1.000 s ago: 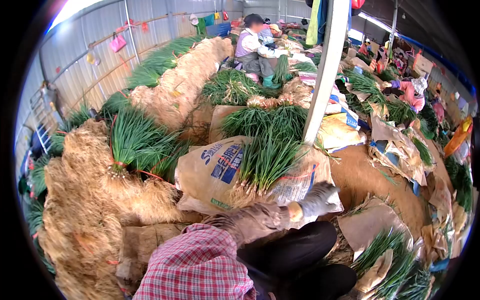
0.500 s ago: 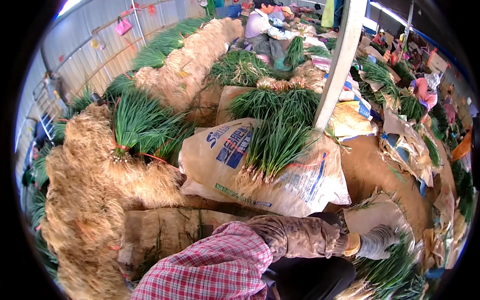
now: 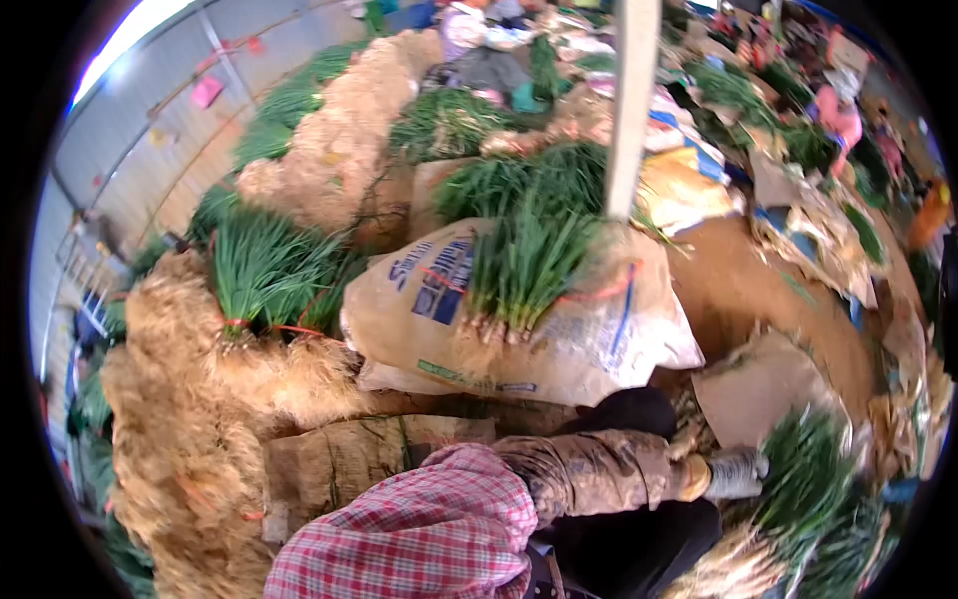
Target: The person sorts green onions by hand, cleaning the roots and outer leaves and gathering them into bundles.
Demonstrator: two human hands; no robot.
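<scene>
My left hand [image 3: 736, 472], in a grey knitted glove, reaches out to the right at the end of a camouflage sleeve [image 3: 599, 471]. It is at the left edge of a pile of green onions [image 3: 803, 474], whose pale root ends [image 3: 733, 567] lie below it. Blur hides whether its fingers grip any stalks. My right hand is out of view. A bunch of green onions [image 3: 534, 265] lies on a printed white sack [image 3: 409, 339], with a red tie strip [image 3: 604, 290] beside it.
Tied green onions [image 3: 264, 265] stand at the left beside a long heap of straw-coloured roots [image 3: 180, 399]. A pale post [image 3: 634, 110] rises behind the sack. A cardboard piece [image 3: 763, 389] lies beyond my hand. Other people [image 3: 838, 115] sit among onions farther back.
The view has tilted down and shifted, so more of the onion pile at the right shows. My gloved hand has drawn back slightly to the left and now sits at the pile's edge.
</scene>
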